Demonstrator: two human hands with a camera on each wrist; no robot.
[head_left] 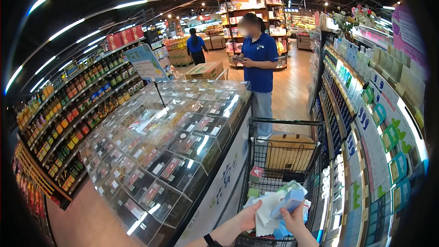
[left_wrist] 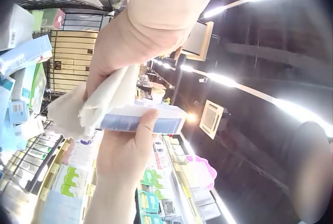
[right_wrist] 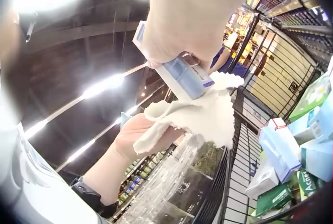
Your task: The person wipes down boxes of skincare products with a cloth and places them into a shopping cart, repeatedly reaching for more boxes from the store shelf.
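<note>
Over the shopping cart, my left hand (head_left: 249, 216) grips a white cloth with a scalloped edge (head_left: 266, 210). Its folds lie against a small light blue and white box (head_left: 289, 201), which my right hand (head_left: 295, 218) holds with the thumb along its side. In the left wrist view, the cloth (left_wrist: 112, 99) drapes from the left fingers and overlaps one end of the box (left_wrist: 140, 122). From the right wrist, the box (right_wrist: 188, 81) sticks out below my right hand (right_wrist: 182, 31), its lower end at the cloth (right_wrist: 205, 114).
The black wire cart (head_left: 256, 155) below holds several boxes and a brown carton (head_left: 290, 153). A counter of clear bins (head_left: 183, 151) stands left, stocked shelves (head_left: 366, 123) right. Beyond the cart stands a person in a blue shirt (head_left: 260, 55); another person (head_left: 195, 45) is farther back.
</note>
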